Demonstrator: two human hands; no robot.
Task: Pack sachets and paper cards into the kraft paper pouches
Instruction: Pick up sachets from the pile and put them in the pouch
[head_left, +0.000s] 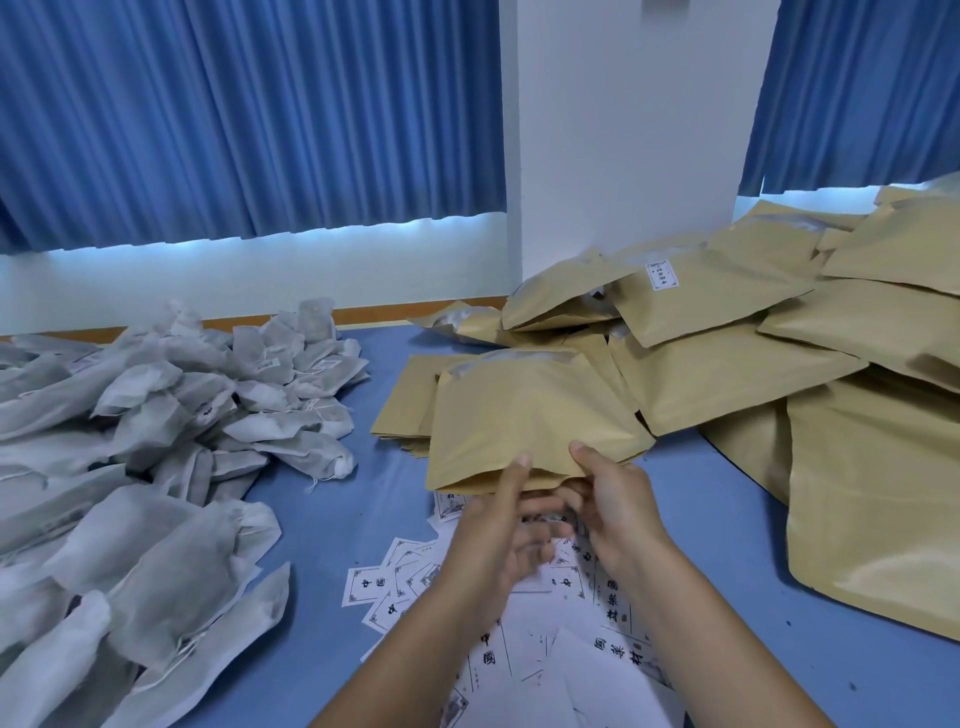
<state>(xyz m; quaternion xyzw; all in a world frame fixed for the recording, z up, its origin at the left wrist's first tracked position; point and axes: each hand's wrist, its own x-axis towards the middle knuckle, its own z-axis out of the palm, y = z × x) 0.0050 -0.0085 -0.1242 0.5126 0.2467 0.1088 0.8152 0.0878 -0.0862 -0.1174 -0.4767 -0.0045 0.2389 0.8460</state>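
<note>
A kraft paper pouch (524, 415) is lifted over the middle of the blue table, its near edge toward me. My left hand (498, 530) pinches that edge, thumb on top and fingers curled beneath. My right hand (608, 499) grips the same edge from the right, thumb on top. Under the pouch lies a flat stack of empty pouches (400, 410). White paper cards (571, 639) with black print are scattered below my hands. A heap of grey-white sachets (156, 447) covers the table's left side.
A large pile of kraft pouches (779, 332) fills the right side, one showing a small white label (661, 275). A white pillar (623, 130) and blue curtains (234, 114) stand behind the table. Bare blue tabletop (332, 519) shows between sachets and cards.
</note>
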